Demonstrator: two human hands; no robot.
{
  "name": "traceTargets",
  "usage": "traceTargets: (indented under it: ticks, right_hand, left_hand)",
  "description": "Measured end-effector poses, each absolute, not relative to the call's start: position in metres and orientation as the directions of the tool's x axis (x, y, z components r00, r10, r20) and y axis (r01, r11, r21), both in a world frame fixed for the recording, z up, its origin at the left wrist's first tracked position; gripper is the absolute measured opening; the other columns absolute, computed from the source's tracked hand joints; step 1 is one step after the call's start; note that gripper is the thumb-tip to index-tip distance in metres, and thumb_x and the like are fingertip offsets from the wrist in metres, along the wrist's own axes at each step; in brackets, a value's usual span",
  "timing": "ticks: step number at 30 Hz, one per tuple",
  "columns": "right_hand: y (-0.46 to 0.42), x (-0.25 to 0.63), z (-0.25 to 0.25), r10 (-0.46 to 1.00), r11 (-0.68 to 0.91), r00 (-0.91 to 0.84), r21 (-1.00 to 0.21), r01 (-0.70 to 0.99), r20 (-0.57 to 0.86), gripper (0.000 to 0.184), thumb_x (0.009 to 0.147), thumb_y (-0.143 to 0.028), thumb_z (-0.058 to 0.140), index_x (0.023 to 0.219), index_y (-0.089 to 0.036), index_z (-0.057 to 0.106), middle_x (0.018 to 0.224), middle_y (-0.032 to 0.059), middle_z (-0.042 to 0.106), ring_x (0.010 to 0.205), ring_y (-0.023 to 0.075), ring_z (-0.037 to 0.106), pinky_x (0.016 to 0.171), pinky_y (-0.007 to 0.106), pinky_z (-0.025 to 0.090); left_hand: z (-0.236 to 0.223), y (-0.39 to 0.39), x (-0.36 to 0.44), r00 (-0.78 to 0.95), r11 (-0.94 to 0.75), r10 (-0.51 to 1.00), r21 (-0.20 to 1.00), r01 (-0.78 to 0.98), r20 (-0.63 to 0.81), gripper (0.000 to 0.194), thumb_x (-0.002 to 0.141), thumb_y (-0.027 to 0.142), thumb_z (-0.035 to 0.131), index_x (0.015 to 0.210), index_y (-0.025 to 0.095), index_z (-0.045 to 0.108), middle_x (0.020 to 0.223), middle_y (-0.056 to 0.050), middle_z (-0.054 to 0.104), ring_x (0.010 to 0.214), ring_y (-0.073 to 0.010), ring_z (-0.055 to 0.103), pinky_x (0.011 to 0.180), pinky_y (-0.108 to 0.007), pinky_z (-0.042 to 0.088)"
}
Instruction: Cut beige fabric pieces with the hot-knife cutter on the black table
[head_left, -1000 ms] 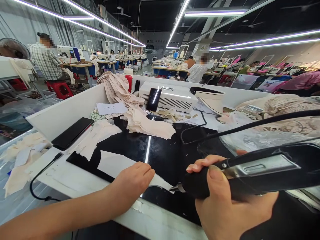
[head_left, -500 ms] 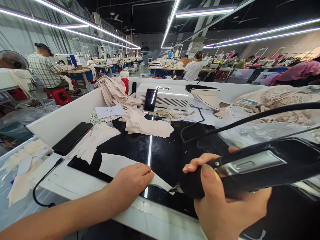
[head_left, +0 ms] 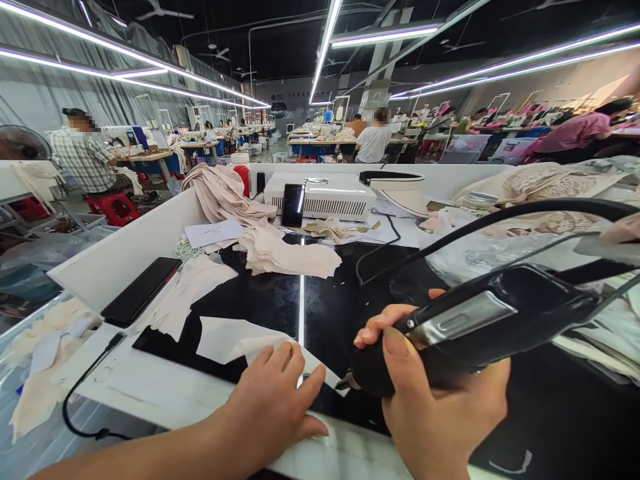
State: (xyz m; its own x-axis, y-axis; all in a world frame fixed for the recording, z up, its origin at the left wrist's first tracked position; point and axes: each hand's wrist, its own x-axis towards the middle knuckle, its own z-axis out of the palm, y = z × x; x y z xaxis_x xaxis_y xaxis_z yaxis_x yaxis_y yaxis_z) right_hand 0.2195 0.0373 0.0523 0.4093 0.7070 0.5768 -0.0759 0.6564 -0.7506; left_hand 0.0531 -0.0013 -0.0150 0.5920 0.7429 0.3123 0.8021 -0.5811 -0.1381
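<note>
My right hand point(head_left: 440, 413) grips a black corded handheld tool point(head_left: 450, 333) with a silver plate on its side. The tool's small metal tip point(head_left: 347, 382) meets the narrow right end of a cream fabric piece point(head_left: 220, 337), which lies on a glossy black board point(head_left: 330, 307). My left hand point(head_left: 273, 400) rests over the middle of that piece, palm down, fingers apart. A fold of the cloth is raised just beyond its fingertips. Whether the left fingers pin the cloth is hard to see.
Stacked cream cut pieces point(head_left: 295, 257) lie behind. A black phone point(head_left: 143, 290) sits on the left, another phone point(head_left: 293, 205) leans on a white vented box point(head_left: 340, 193). The tool's thick cable point(head_left: 500, 213) arcs right, near clear plastic point(head_left: 480, 250). People work at tables beyond.
My left hand has shifted right and down, its fingers spreading from a curled press; the cloth has lifted into a fold. The tool has swung slightly left, tip still at the fabric's end.
</note>
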Motion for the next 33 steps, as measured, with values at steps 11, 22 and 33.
traceTargets:
  ticks: [11, 22, 33]
  right_hand:
    - [0.071, 0.208, 0.06, 0.745, 0.635, 0.389, -0.753, -0.169, 0.541, 0.047, 0.079, -0.04, 0.091, 0.111, -0.026, 0.06, 0.077, -0.0065, 0.07, 0.057, 0.0145, 0.063, 0.057, 0.033, 0.058]
    - [0.073, 0.201, 0.059, 0.765, 0.623, 0.348, -0.761, -0.181, 0.543, 0.046, 0.081, -0.037, 0.09, 0.114, -0.025, 0.06, 0.076, -0.0062, 0.069, 0.057, 0.0143, 0.062, 0.056, 0.032, 0.058]
    - [0.078, 0.193, 0.056, 0.771, 0.608, 0.347, -0.779, -0.153, 0.533, 0.043, 0.081, -0.04, 0.09, 0.106, -0.026, 0.058, 0.077, -0.0074, 0.07, 0.058, 0.0127, 0.063, 0.056, 0.031, 0.059]
  left_hand:
    - [-0.029, -0.003, 0.056, 0.592, -0.57, 0.708, -0.183, 0.801, 0.385, 0.077, 0.092, 0.077, 0.068, 0.141, 0.019, 0.061, 0.135, -0.021, 0.069, 0.125, -0.0339, 0.068, 0.102, -0.045, 0.058]
    - [-0.031, -0.003, 0.058, 0.586, -0.576, 0.715, -0.155, 0.803, 0.38, 0.078, 0.091, 0.078, 0.068, 0.141, 0.019, 0.06, 0.137, -0.02, 0.068, 0.128, -0.0336, 0.065, 0.107, -0.046, 0.055]
    - [-0.032, 0.001, 0.052, 0.603, -0.621, 0.7, -0.09, 0.778, 0.382, 0.076, 0.09, 0.074, 0.073, 0.141, 0.019, 0.06, 0.137, -0.02, 0.067, 0.131, -0.0338, 0.064, 0.11, -0.048, 0.053]
